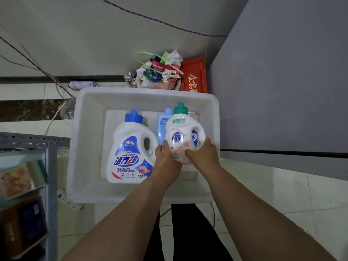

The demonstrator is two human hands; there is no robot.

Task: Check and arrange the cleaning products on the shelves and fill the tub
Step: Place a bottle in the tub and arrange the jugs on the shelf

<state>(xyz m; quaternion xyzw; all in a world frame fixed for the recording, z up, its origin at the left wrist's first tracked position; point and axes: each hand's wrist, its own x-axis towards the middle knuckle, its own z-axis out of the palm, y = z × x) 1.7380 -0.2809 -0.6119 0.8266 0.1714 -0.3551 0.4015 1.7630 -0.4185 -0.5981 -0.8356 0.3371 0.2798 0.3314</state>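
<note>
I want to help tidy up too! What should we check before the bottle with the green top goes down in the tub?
1. Grip: left hand and right hand both hold the green-capped bottle: ok.
2. Its green cap is on: ok.
3. The bottle is over the tub, not outside it: ok.
4. The blue-capped jug lies flat, out of the way on the left: ok.
5. A free spot underneath, beside the light blue bottle: cannot tell, the hands and bottle hide it.
</note>
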